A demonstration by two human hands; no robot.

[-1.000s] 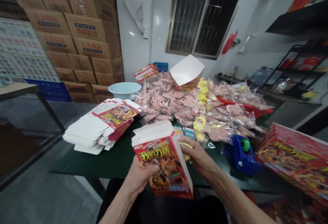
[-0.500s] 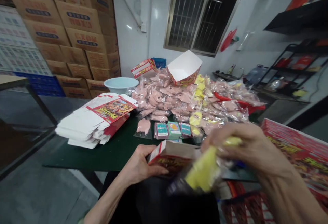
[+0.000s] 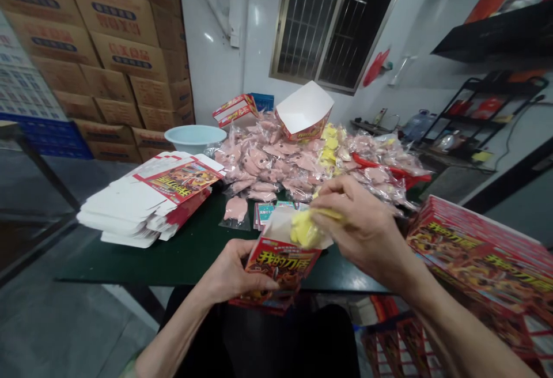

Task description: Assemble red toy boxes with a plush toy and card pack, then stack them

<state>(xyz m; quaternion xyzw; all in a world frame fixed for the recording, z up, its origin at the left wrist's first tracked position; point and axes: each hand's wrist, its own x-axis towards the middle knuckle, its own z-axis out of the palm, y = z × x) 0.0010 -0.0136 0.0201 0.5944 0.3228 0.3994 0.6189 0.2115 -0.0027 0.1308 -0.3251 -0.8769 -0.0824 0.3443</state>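
Here, crinkly pink packets [image 3: 254,165] crowd toward the table's [image 3: 147,265] far edge; the left hand [image 3: 233,274] curls round a carton [image 3: 280,271], the right hand [image 3: 367,225] pinches a yellow packet [image 3: 303,229].

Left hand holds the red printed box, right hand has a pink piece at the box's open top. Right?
Not quite: the piece in the right hand is yellow, per the head view. The left hand does hold the red printed box.

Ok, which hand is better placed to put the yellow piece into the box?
Probably the right hand: it holds the yellow piece at the open top of the box. The left hand is occupied holding the box.
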